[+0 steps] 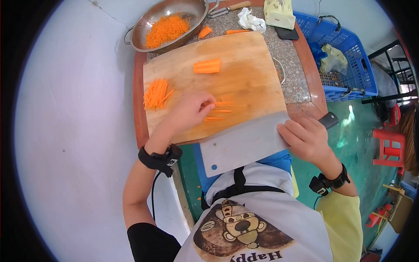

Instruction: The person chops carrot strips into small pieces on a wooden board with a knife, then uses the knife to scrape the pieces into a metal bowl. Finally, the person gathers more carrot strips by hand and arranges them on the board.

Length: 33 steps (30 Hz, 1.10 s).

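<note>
My right hand (305, 135) is wrapped round the handle end of a wide cleaver (244, 142), its blade lying flat across the near edge of the wooden cutting board (248, 52). Over the board, my left hand (192, 108) is closed, thumb and fingertips pinched at the end of thin carrot strips (224, 104). A few more strips lie just below those fingers. To the left sits a pile of carrot shreds (157, 94). A cut carrot chunk (207, 66) rests farther back on the board.
Behind the board stand a metal pan (144, 30) with chopped carrot, a carrot end (205, 32), a wooden-handled tool (231, 8), crumpled tissue (252, 20), a tissue pack (279, 14) and a phone (286, 33). A blue crate (349, 87) and red stool (389, 146) are to the right.
</note>
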Motion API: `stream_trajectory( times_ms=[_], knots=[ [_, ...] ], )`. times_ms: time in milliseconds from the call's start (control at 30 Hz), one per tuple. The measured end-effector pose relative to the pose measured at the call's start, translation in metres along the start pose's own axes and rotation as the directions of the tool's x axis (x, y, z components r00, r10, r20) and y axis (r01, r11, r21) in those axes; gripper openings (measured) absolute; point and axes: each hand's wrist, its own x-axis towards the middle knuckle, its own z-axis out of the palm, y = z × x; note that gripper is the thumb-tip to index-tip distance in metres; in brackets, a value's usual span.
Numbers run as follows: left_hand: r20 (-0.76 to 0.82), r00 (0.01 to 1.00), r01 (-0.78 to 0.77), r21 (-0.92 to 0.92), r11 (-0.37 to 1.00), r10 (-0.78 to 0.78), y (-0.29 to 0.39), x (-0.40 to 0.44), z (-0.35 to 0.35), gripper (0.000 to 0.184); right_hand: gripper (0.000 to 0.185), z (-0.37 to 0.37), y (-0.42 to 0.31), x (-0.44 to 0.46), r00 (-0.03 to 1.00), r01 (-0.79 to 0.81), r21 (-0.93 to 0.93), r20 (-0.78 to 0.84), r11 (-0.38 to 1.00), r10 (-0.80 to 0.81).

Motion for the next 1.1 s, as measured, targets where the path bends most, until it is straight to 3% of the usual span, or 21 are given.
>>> stream_trajectory(
  times_ms=[67, 200, 267, 333, 367, 400, 467, 500, 533, 600, 633, 700, 800, 867, 933, 1000, 1100],
  knots=[
    [-0.094, 0.919, -0.348, 0.260, 0.901, 0.382, -0.010, -0.001, 0.010, 0.018, 0.034, -0.005, 0.002, -0.008, 0.999, -0.049, -0.025, -0.009, 0.998, 0.049],
    [-0.184, 0.870, -0.396, 0.290, 0.871, 0.457, -0.003, -0.012, 0.020, 0.021, 0.035, -0.017, 0.000, -0.017, 0.995, -0.097, -0.033, 0.024, 0.995, 0.098],
    [-0.307, 0.799, -0.413, 0.346, 0.842, 0.518, -0.005, -0.011, 0.026, 0.025, 0.032, -0.019, 0.000, -0.018, 0.992, -0.126, 0.018, -0.011, 0.992, 0.127],
    [-0.265, 0.800, -0.421, 0.391, 0.819, 0.538, -0.013, -0.010, 0.033, 0.030, 0.026, -0.018, 0.001, -0.029, 0.994, -0.108, 0.012, -0.015, 0.994, 0.109],
    [-0.259, 0.835, -0.370, 0.389, 0.844, 0.485, -0.006, -0.013, 0.034, 0.033, 0.019, -0.012, 0.001, -0.036, 0.990, -0.122, -0.001, -0.068, 0.992, 0.122],
    [-0.280, 0.859, -0.322, 0.354, 0.878, 0.428, 0.001, -0.018, 0.036, 0.036, 0.017, -0.014, 0.002, -0.038, 0.993, -0.121, -0.043, -0.014, 0.992, 0.120],
    [-0.291, 0.772, -0.403, 0.465, 0.789, 0.566, -0.011, -0.014, 0.040, 0.035, 0.016, -0.010, 0.001, -0.039, 0.977, -0.214, -0.014, -0.024, 0.977, 0.214],
    [-0.277, 0.780, -0.388, 0.490, 0.781, 0.561, -0.020, -0.004, 0.041, 0.030, 0.017, -0.013, 0.004, -0.034, 0.981, -0.188, -0.030, -0.045, 0.982, 0.186],
    [-0.216, 0.832, -0.382, 0.443, 0.811, 0.510, 0.003, -0.023, 0.034, 0.034, 0.017, -0.016, -0.001, -0.032, 0.975, -0.223, -0.067, -0.020, 0.973, 0.222],
    [-0.156, 0.890, -0.285, 0.544, 0.789, 0.429, -0.012, -0.017, 0.033, 0.034, 0.017, -0.015, -0.008, -0.030, 0.965, -0.262, -0.093, -0.020, 0.960, 0.262],
    [-0.151, 0.884, -0.296, 0.554, 0.778, 0.443, -0.013, -0.015, 0.030, 0.034, 0.017, -0.010, -0.009, -0.032, 0.955, -0.296, -0.081, -0.018, 0.952, 0.296],
    [-0.182, 0.736, -0.482, 0.536, 0.693, 0.652, 0.002, -0.022, 0.020, 0.025, 0.018, -0.013, -0.002, -0.038, 0.948, -0.314, -0.039, -0.062, 0.949, 0.311],
    [-0.161, 0.791, -0.448, 0.504, 0.738, 0.590, -0.002, -0.022, 0.023, 0.036, 0.024, -0.017, -0.003, -0.045, 0.913, -0.397, 0.042, -0.081, 0.917, 0.400],
    [-0.306, 0.760, -0.432, 0.422, 0.797, 0.574, -0.007, -0.014, 0.042, 0.023, 0.022, -0.025, -0.006, -0.047, 0.900, -0.428, 0.015, -0.086, 0.904, 0.427],
    [-0.306, 0.765, -0.388, 0.483, 0.785, 0.566, -0.002, -0.017, 0.047, 0.017, 0.017, -0.026, -0.005, -0.047, 0.895, -0.430, 0.021, -0.120, 0.903, 0.429],
    [-0.199, 0.854, -0.300, 0.565, 0.768, 0.480, 0.001, -0.021, 0.048, 0.017, 0.017, -0.018, -0.004, -0.051, 0.887, -0.428, -0.029, -0.203, 0.903, 0.414],
    [-0.280, 0.805, -0.258, 0.629, 0.734, 0.523, 0.003, -0.025, 0.051, 0.016, 0.029, -0.022, -0.007, -0.046, 0.862, -0.492, 0.031, -0.128, 0.870, 0.491]
  ],
)
